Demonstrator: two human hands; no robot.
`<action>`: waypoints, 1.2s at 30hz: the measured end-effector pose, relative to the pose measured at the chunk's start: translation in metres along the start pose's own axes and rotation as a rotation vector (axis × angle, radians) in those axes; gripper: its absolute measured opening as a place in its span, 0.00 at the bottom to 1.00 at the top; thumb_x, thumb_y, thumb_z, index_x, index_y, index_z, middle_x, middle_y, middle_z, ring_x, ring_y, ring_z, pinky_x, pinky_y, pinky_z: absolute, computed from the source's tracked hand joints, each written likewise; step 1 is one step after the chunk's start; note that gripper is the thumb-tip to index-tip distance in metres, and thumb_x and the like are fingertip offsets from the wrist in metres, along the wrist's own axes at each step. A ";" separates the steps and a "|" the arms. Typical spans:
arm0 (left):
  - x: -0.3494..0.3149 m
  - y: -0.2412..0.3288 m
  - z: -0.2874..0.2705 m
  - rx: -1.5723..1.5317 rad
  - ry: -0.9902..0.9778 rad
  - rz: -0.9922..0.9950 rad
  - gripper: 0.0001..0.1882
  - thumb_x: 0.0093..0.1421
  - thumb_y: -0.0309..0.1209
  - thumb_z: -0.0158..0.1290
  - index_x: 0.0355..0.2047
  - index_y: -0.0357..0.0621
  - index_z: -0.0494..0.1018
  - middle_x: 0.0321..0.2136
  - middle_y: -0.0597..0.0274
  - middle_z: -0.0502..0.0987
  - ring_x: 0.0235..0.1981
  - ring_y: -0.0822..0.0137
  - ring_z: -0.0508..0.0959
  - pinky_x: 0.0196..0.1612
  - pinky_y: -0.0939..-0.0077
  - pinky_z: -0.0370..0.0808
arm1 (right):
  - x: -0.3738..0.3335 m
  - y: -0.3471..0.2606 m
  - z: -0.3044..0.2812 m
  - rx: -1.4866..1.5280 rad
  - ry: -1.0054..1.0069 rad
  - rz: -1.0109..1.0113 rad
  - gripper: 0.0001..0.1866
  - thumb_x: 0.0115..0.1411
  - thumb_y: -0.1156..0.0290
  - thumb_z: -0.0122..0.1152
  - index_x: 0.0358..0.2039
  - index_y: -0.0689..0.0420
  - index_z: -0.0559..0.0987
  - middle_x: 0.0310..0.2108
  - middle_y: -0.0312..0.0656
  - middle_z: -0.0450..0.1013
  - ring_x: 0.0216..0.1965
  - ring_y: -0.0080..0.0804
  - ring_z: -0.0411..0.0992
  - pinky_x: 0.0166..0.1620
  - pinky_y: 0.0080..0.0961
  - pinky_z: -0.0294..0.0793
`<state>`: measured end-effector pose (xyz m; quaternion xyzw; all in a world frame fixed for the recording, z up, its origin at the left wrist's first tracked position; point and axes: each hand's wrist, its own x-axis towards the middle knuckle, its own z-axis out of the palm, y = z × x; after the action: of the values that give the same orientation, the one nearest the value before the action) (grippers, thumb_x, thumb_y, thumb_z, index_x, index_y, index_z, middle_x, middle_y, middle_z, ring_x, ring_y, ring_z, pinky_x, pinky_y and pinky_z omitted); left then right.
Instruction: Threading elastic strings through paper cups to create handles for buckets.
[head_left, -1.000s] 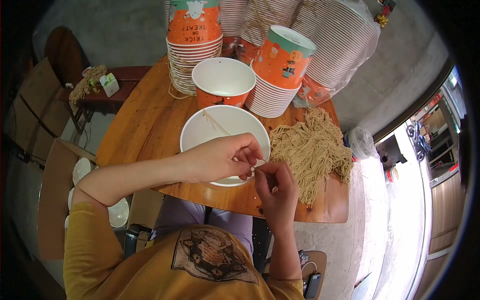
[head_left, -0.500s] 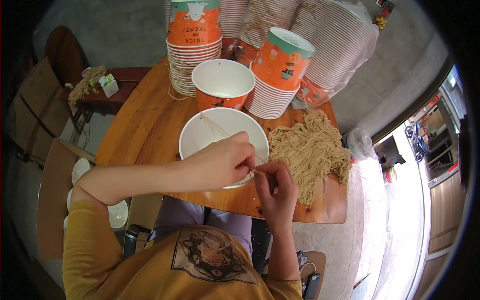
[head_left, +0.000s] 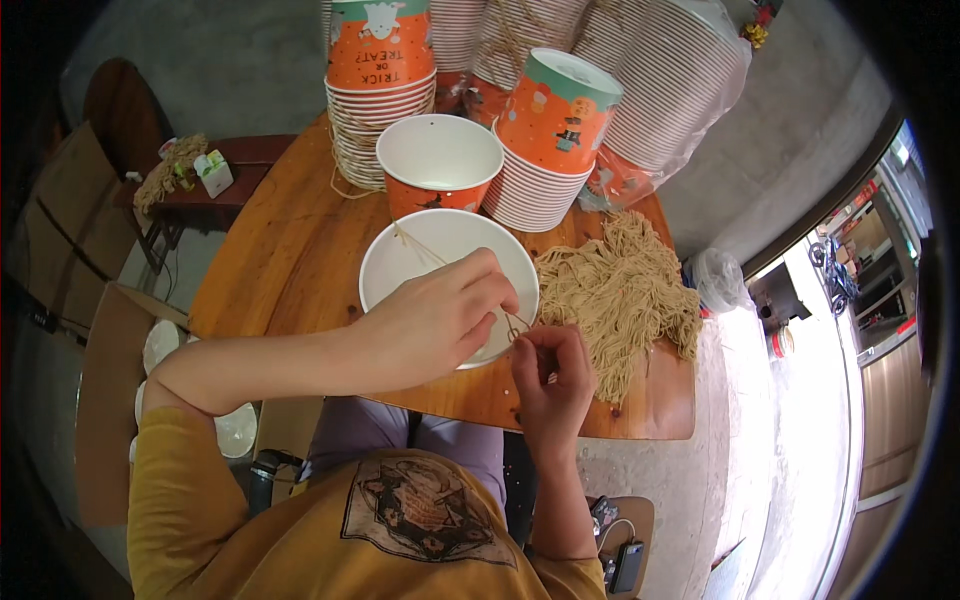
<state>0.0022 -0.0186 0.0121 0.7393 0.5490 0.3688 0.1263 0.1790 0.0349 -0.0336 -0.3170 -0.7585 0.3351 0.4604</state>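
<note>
A white-lined paper bucket [head_left: 385, 265] stands at the table's near edge, mouth up. A thin beige string [head_left: 421, 246] runs from its far-left rim and passes under my left hand [head_left: 440, 325], which is held across the bucket. Beyond my left fingertips the string shows again as a small loop at the right rim. My left fingers are curled on the string; part of their grip is hidden. Just right of the rim, my right hand [head_left: 552, 375] pinches the string between thumb and forefinger. A heap of beige strings [head_left: 625, 305] lies right of the bucket.
Behind stand another open orange bucket [head_left: 440, 165], a strung stack [head_left: 378, 110], an upside-down stack [head_left: 545, 150] and plastic-wrapped stacks [head_left: 660, 90]. A cardboard box [head_left: 105, 400] with white-lined buckets sits on the left below the wooden table [head_left: 265, 260].
My left fingers have drawn slightly up and away from my right fingertips. A loop of string now shows between the hands. The view has shifted a little.
</note>
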 end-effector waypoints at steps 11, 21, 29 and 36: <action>-0.005 0.000 0.013 -0.076 -0.040 -0.029 0.08 0.61 0.24 0.53 0.41 0.41 0.72 0.35 0.57 0.70 0.33 0.56 0.76 0.36 0.64 0.74 | -0.004 -0.001 0.005 0.011 0.008 -0.005 0.06 0.56 0.79 0.64 0.32 0.60 0.74 0.28 0.37 0.69 0.24 0.20 0.70 0.25 0.17 0.69; -0.001 0.002 0.008 -0.204 -0.073 -0.143 0.06 0.59 0.25 0.52 0.34 0.38 0.67 0.33 0.55 0.74 0.33 0.56 0.78 0.36 0.66 0.74 | -0.006 0.001 0.003 -0.035 -0.002 -0.063 0.08 0.55 0.80 0.65 0.33 0.60 0.74 0.28 0.38 0.69 0.23 0.23 0.70 0.24 0.18 0.69; 0.003 0.006 0.007 -0.313 -0.081 -0.212 0.06 0.58 0.23 0.53 0.33 0.38 0.66 0.29 0.56 0.75 0.31 0.60 0.77 0.35 0.68 0.74 | -0.007 -0.001 0.004 -0.085 0.022 -0.114 0.07 0.56 0.80 0.63 0.33 0.60 0.74 0.29 0.39 0.69 0.22 0.25 0.69 0.24 0.21 0.69; 0.006 0.006 0.007 -0.473 -0.119 -0.214 0.12 0.59 0.21 0.54 0.41 0.43 0.66 0.30 0.66 0.74 0.34 0.73 0.76 0.40 0.75 0.73 | -0.007 0.007 0.005 0.023 0.071 -0.053 0.04 0.59 0.79 0.60 0.35 0.60 0.75 0.29 0.39 0.68 0.22 0.25 0.66 0.26 0.20 0.65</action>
<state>0.0121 -0.0136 0.0130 0.6475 0.5141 0.4275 0.3658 0.1787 0.0328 -0.0443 -0.3033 -0.7458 0.3202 0.4993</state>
